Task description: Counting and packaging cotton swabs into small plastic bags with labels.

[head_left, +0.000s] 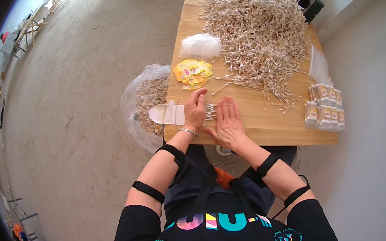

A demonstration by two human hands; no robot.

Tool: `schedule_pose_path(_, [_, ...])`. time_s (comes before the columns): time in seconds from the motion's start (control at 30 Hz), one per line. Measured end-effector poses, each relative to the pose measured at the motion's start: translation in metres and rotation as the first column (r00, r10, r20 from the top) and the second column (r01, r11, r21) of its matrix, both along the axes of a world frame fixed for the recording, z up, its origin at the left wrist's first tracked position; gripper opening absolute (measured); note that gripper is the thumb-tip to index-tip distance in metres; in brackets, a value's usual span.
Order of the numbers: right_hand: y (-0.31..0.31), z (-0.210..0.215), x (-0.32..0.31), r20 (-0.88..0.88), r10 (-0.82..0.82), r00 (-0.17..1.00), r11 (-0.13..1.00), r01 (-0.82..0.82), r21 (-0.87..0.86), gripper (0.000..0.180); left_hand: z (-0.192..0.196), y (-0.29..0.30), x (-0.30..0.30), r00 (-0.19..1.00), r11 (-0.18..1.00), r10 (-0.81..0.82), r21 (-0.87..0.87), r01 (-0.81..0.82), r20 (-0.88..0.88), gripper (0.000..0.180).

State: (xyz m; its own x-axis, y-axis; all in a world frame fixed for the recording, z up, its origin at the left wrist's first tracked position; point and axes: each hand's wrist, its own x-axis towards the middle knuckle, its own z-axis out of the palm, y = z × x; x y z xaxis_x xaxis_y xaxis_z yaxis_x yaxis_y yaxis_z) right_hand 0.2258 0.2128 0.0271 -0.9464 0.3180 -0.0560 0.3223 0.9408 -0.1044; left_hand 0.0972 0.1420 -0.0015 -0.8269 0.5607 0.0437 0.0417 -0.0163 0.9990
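A small bunch of cotton swabs (210, 112) lies on the wooden table between my two hands, near its front edge. My left hand (194, 113) stands on edge at the left side of the bunch, its fingers partly seen and not gripping anything visible. My right hand (229, 121) rests flat at the right side, fingers stretched out together and thumb apart toward the left hand. Left of my left wrist, a white flat piece with a rounded end (168, 114) juts past the table's edge; my hand hides where it ends. A few loose swabs (220, 89) lie just beyond my fingers.
A large heap of cotton swabs (258, 24) covers the table's far part. Yellow printed cards (193, 73) and clear plastic bags (200, 46) lie at the left edge. Filled packs (324, 107) stand at the right. A plastic sack of swabs (149, 104) sits on the floor.
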Motion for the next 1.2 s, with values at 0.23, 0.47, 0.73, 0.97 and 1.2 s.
schedule_pose_path(0.23, [-0.014, 0.001, 0.018, 0.015, 0.081, 0.997, 0.994, -0.079, -0.078, 0.097, 0.007, -0.003, -0.001, 0.999, 0.998, 0.000, -0.061, -0.003, -0.040, 0.027])
schedule_pose_path(0.47, [0.005, -0.004, 0.004, -0.094, 0.046, 0.995, 0.999, -0.045, 0.005, 0.091, 0.007, 0.000, -0.003, 0.999, 0.999, -0.032, -0.037, 0.033, 0.032, 0.028])
schedule_pose_path(0.73, [0.033, -0.019, 0.001, -0.508, -0.292, 0.810, 0.863, -0.007, -0.506, 0.067, 0.002, -0.004, 0.013, 0.993, 0.991, 0.035, 0.128, -0.049, 0.110, 0.031])
schedule_pose_path(0.97, [0.022, -0.012, -0.023, -0.454, -0.696, 0.557, 0.526, -0.035, -0.850, 0.052, 0.002, 0.001, 0.029, 0.986, 0.987, 0.028, 0.154, -0.054, 0.163, 0.042])
schedule_pose_path(1.2, [0.022, -0.023, -0.034, -0.497, -0.672, 0.549, 0.504, -0.152, -0.850, 0.050, 0.006, -0.002, 0.026, 0.985, 0.992, -0.033, 0.122, 0.012, 0.168, 0.046])
